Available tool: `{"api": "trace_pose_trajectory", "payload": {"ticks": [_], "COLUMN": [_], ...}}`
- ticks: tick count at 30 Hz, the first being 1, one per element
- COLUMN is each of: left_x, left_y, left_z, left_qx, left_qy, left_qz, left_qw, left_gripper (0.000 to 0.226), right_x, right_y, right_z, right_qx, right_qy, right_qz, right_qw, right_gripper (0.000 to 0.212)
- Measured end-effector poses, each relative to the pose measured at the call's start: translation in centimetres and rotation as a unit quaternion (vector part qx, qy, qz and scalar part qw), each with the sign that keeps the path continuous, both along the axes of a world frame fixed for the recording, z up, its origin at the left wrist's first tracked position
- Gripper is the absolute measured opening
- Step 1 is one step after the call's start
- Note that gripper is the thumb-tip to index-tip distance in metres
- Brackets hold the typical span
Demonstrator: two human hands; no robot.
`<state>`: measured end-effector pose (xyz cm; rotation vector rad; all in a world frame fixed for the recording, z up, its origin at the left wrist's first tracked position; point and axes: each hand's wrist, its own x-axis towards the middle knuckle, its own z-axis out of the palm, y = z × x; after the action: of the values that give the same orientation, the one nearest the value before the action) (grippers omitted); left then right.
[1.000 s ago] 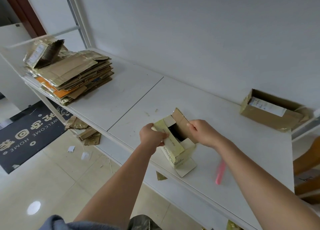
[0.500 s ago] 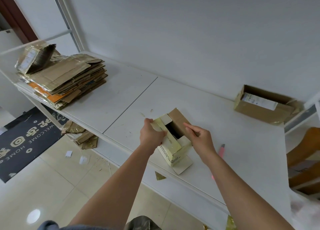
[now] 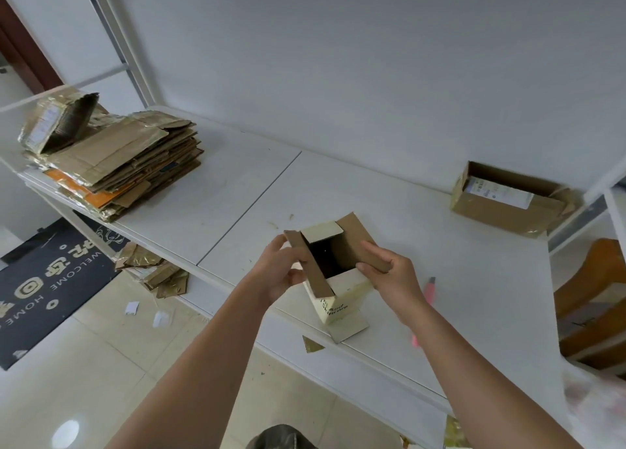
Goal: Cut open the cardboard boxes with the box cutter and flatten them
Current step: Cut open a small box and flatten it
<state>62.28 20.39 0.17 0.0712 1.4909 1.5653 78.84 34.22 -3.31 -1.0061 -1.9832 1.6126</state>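
Observation:
A small pale yellow box [image 3: 338, 299] stands tilted at the front edge of the white table [image 3: 474, 279], its top flaps spread open. My left hand [image 3: 281, 272] grips the left flap and side of the box. My right hand [image 3: 389, 272] pinches the brown right flap. The pink box cutter [image 3: 431, 287] lies on the table just right of my right wrist, partly hidden by my arm. A brown open cardboard box [image 3: 508, 201] with a white label sits at the far right against the wall.
A tall stack of flattened cardboard [image 3: 111, 164] fills the table's left end. Cardboard scraps [image 3: 152, 269] lie on a lower ledge and on the tiled floor. A dark doormat [image 3: 44, 286] is at the left, a wooden chair [image 3: 592, 299] at the right.
Both hands have pulled the box's top flaps wider apart, and the box has tipped further towards me. The view shifted slightly right.

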Motion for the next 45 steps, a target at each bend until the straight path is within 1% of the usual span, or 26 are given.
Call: {"api": "trace_pose_trajectory", "payload": {"ticks": [2,4,7,10,12,16,17,19,20,21,22,24,26,28,29,30,31,32,34,35,36,38,40,41,43,45], "left_x": [-0.3,-0.1,0.7,1.2,1.6,2.2,2.0,1.7,1.5,1.4,1.3,1.1,0.8,0.6,0.6,0.6,0.4,0.0,-1.0,-1.5,-1.9,-2.3,-2.8,-2.9,-3.2,-3.1], "left_y": [-1.1,-1.4,-1.1,-0.7,-0.2,0.1,0.1,0.2,0.3,0.5,0.7,1.1,1.2,1.1,1.1,1.0,0.8,0.4,-1.0,-2.0,-3.2,-5.4,-6.9,-7.2,-7.0,-6.3], "left_z": [-0.2,-0.1,0.9,2.5,3.3,3.2,2.9,2.5,2.2,2.0,1.9,1.7,1.4,1.2,1.1,0.7,0.5,0.0,-1.0,-1.7,-2.4,-3.7,-5.0,-5.5,-5.8,-6.0], "left_qx": [0.037,0.057,0.104,0.124,0.128,0.117,0.118,0.110,0.084,0.032,-0.029,-0.126,-0.197,-0.248,-0.244,-0.215,-0.176,-0.142,-0.051,0.000,0.029,0.031,-0.026,-0.063,-0.145,-0.192], "left_qy": [-0.041,-0.055,-0.024,0.041,0.070,0.087,0.076,0.057,0.090,0.163,0.256,0.412,0.475,0.495,0.496,0.485,0.449,0.390,0.197,0.098,0.020,-0.086,-0.104,-0.088,-0.016,0.065], "left_qz": [0.005,0.005,-0.011,-0.015,-0.014,0.006,0.022,0.058,0.070,0.071,0.061,0.029,0.013,0.032,0.037,0.044,0.053,0.062,0.058,0.043,0.022,-0.032,-0.061,-0.062,-0.033,-0.033], "left_qw": [0.998,0.997,0.994,0.991,0.989,0.989,0.990,0.991,0.990,0.984,0.964,0.902,0.857,0.832,0.832,0.847,0.874,0.908,0.977,0.994,0.999,0.995,0.992,0.992,0.989,0.979], "left_gripper": [0.051,0.056,0.061,0.062,0.063,0.064,0.066,0.077,0.082,0.084,0.085,0.080,0.071,0.056,0.042,0.023,0.011,0.015,0.018,0.020,0.024,0.044,0.056,0.054,0.036,0.018], "right_x": [-0.2,-1.0,-2.4,-3.3,-3.5,-2.8,-2.4,-1.5,-1.1,-0.9,-0.7,-0.6,-0.7,-0.8,-0.8,-0.7,-0.7,-0.6,-0.3,-0.2,0.0,0.5,0.4,0.3,-0.2,-0.9], "right_y": [-0.4,-1.1,-2.1,-2.2,-1.9,-0.8,-0.7,-0.6,-0.8,-0.9,-1.1,-1.4,-1.6,-1.7,-1.7,-1.6,-1.4,-1.0,-0.2,0.1,0.1,-0.3,-1.3,-1.9,-2.6,-2.5], "right_z": [0.2,0.5,2.0,3.2,3.9,4.5,4.4,4.2,4.1,4.1,4.0,4.0,4.1,4.4,4.5,4.6,4.7,4.7,4.3,3.9,3.4,1.8,-0.3,-1.3,-3.0,-3.8], "right_qx": [0.016,0.045,0.064,0.096,0.062,-0.135,-0.146,-0.113,-0.087,-0.058,-0.023,0.049,0.094,0.143,0.169,0.192,0.213,0.236,0.277,0.281,0.267,0.214,0.168,0.150,0.131,0.141], "right_qy": [-0.007,-0.004,-0.004,-0.049,-0.055,0.014,0.028,0.034,0.032,0.027,0.020,0.008,-0.003,-0.027,-0.040,-0.049,-0.056,-0.063,-0.092,-0.117,-0.151,-0.204,-0.230,-0.240,-0.255,-0.258], "right_qz": [-0.007,-0.062,-0.180,-0.213,-0.221,-0.213,-0.191,-0.139,-0.115,-0.092,-0.071,-0.032,-0.002,0.021,0.028,0.032,0.037,0.045,0.097,0.137,0.182,0.266,0.320,0.334,0.342,0.325], "right_qw": [1.000,0.997,0.982,0.971,0.972,0.968,0.970,0.983,0.989,0.994,0.997,0.998,0.996,0.989,0.985,0.980,0.975,0.969,0.951,0.943,0.934,0.918,0.904,0.899,0.895,0.899], "right_gripper": [0.040,0.037,0.059,0.080,0.084,0.076,0.075,0.073,0.073,0.072,0.072,0.070,0.069,0.066,0.064,0.062,0.061,0.060,0.062,0.065,0.068,0.075,0.078,0.078,0.075,0.065]}}
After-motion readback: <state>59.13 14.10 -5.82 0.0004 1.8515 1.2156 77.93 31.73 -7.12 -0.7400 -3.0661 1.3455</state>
